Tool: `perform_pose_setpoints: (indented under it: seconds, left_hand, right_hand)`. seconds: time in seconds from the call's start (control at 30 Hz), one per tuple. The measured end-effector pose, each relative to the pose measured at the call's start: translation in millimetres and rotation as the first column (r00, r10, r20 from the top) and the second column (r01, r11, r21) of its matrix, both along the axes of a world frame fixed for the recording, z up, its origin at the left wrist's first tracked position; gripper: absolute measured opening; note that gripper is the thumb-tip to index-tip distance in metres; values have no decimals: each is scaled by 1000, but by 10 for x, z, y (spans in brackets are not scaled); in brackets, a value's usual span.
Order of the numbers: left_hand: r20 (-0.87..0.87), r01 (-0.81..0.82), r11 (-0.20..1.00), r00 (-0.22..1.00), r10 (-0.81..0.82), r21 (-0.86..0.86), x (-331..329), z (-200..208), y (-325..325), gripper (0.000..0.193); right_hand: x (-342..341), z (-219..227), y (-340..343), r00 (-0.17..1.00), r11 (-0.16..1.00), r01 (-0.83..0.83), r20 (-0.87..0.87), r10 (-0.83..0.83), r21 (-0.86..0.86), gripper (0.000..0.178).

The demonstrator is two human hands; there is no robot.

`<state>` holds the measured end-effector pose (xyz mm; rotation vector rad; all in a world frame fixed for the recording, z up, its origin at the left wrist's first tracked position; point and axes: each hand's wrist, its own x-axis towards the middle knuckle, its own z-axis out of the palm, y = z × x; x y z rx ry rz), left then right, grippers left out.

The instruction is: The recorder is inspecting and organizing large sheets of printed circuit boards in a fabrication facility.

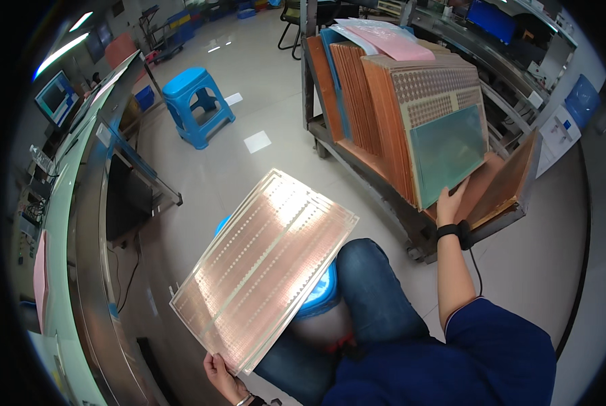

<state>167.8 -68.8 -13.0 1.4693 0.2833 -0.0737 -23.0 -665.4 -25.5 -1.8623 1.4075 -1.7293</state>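
A copper-clad circuit board panel [262, 264] with pale lines and rows of dots lies tilted across a blue stool [316, 298] before my knees. At its lower corner my left hand [226, 379] is closed, the fingers curled at the edge. My right hand [450, 204] reaches out to the rack and grips the lower edge of a translucent green sheet [452, 152]. That sheet leans against a patterned panel [435, 84] at the front of an upright stack. Part of the right fingers is hidden by the sheet's edge.
The wheeled metal rack [370, 172] carries several copper panels [391, 128], with pink and clear sheets [391, 37] on top. Another copper board [509, 179] leans at its right end. A long bench [79, 223] runs along the left. A second blue stool [198, 105] stands farther off.
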Motion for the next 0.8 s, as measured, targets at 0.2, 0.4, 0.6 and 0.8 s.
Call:
perform_pose_setpoints:
  seconds: [0.2,0.4,0.6,0.8]
  left_hand:
    - [80,77,983,995,-64,-167,-43,150,12,32]
    - [127,46,930,992,1,-365,-176,447,-109,38]
    - [184,96,850,983,1,-518,-261,471,-121,38]
    - [230,87,855,972,39,-511,-308,547,-17,36]
  right_hand:
    - [108,65,39,916,773,-392,135,377,499,61]
    - [702,334,824,575,434,-778,238,782,454,44]
    - [1197,423,1321,304,254,-865,49,951,432,42]
    - [1234,743,1396,329,17,-863,536,778,505,40]
